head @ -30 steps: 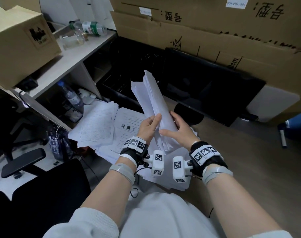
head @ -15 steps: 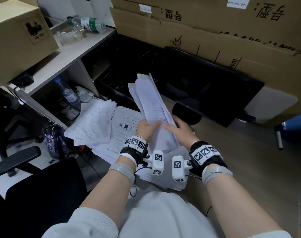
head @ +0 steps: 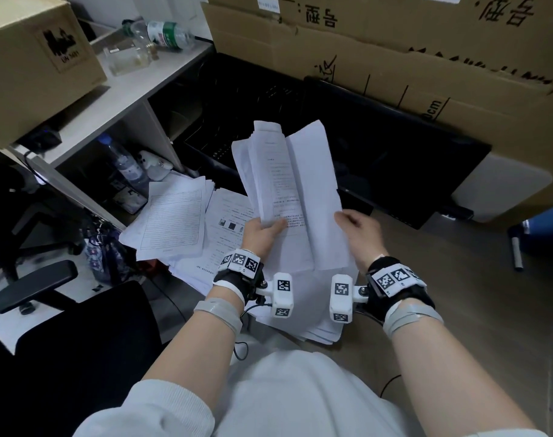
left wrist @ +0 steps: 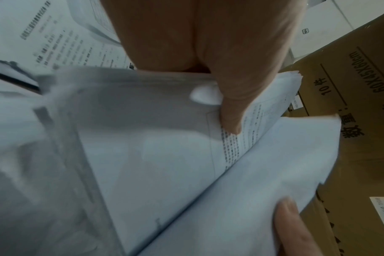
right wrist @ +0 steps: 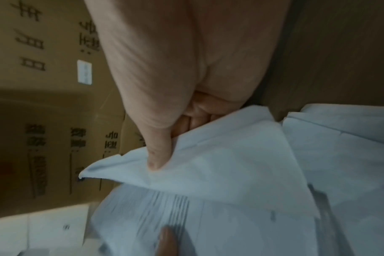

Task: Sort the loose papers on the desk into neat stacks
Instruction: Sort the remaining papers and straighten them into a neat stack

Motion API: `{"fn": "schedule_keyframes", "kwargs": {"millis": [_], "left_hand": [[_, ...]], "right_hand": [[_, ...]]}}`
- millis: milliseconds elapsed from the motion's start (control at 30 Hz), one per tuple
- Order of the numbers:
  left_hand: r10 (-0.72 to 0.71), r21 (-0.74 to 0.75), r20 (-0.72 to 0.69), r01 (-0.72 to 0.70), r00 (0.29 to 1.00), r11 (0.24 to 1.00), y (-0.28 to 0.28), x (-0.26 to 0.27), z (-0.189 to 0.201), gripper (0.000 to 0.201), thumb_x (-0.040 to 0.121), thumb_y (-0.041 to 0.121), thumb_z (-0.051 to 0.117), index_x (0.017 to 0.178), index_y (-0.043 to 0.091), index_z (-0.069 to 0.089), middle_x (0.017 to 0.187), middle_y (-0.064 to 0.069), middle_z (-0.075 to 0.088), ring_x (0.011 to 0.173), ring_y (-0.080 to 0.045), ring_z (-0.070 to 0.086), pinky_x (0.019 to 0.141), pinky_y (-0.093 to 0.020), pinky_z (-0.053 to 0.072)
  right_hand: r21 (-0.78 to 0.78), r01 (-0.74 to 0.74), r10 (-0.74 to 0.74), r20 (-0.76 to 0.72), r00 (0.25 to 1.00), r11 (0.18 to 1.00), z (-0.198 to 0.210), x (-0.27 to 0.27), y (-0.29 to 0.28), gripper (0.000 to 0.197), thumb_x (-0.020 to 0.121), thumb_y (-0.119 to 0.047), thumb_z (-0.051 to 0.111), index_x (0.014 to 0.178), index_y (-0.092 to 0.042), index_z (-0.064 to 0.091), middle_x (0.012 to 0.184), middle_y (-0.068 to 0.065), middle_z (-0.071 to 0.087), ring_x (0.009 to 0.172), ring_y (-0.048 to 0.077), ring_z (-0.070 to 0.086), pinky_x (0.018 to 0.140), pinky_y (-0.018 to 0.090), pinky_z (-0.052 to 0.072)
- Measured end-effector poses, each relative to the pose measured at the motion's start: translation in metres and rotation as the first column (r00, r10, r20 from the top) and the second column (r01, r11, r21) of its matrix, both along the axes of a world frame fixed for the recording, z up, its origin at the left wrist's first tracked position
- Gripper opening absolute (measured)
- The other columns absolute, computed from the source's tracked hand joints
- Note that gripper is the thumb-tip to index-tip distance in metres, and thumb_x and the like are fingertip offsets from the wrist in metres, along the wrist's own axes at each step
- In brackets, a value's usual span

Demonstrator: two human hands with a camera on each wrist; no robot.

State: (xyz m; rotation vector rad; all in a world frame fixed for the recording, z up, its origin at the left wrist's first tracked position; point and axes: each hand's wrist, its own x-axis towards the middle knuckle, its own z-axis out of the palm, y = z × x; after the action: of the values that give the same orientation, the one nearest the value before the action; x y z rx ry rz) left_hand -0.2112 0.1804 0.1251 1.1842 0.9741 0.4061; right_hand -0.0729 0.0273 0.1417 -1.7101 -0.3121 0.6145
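I hold a sheaf of white printed papers [head: 278, 184] up over the desk. My left hand [head: 262, 230] grips the sheaf's lower left, thumb on the printed top page [left wrist: 230, 121]. My right hand [head: 357, 228] pinches the right edge of one blank-backed sheet [head: 316, 190] and lifts it off to the right [right wrist: 208, 164]. Below lie a stack of lined forms [head: 171, 219], a printed sheet [head: 227, 228] beside it, and more sheets [head: 313, 313] under my wrists.
A black monitor [head: 395, 165] and keyboard [head: 231, 143] lie behind the papers, with cardboard boxes [head: 395, 52] along the back. A shelf unit [head: 111, 102] with bottles stands at left. A black chair [head: 32, 288] is lower left. Bare wooden desk [head: 489, 310] shows at right.
The sheaf has tilted flatter towards me and fanned apart. My right hand moved right, peeling one sheet away from the pile that my left hand holds.
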Motion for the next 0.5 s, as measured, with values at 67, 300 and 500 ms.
{"fn": "schedule_keyframes", "kwargs": {"millis": [67,300,500], "left_hand": [[-0.009,-0.021,0.02,0.009,1.0,1.0,-0.005,0.004,0.002,0.021,0.088,0.017,0.075,0.102,0.002,0.074,0.097,-0.017,0.076,0.095,-0.036,0.072,0.091,-0.052,0.057],[-0.095,-0.01,0.056,0.096,0.994,0.995,-0.016,0.018,0.019,0.045,0.089,0.055,0.065,0.101,0.012,0.073,0.092,-0.005,0.077,0.088,-0.018,0.074,0.082,-0.032,0.059],[0.012,-0.014,0.046,-0.012,0.999,1.0,-0.01,0.017,0.011,0.019,0.089,0.013,0.072,0.103,0.001,0.07,0.096,-0.015,0.075,0.092,-0.034,0.072,0.08,-0.038,0.06]], "right_hand": [[-0.041,-0.112,0.114,0.026,0.993,0.993,0.005,-0.007,0.008,0.01,0.087,-0.026,0.073,0.085,-0.016,0.074,0.084,0.002,0.073,0.077,0.015,0.064,0.077,0.033,0.053],[-0.018,-0.162,0.163,0.051,0.985,0.987,0.017,-0.016,0.021,0.036,0.079,-0.032,0.082,0.065,-0.007,0.06,0.057,-0.006,0.045,0.054,0.005,0.038,0.054,0.017,0.034],[-0.093,0.065,-0.066,0.001,0.998,0.994,0.009,0.0,0.017,0.028,0.089,-0.036,0.07,0.084,-0.008,0.069,0.072,-0.002,0.064,0.064,0.009,0.053,0.061,0.022,0.043]]}}
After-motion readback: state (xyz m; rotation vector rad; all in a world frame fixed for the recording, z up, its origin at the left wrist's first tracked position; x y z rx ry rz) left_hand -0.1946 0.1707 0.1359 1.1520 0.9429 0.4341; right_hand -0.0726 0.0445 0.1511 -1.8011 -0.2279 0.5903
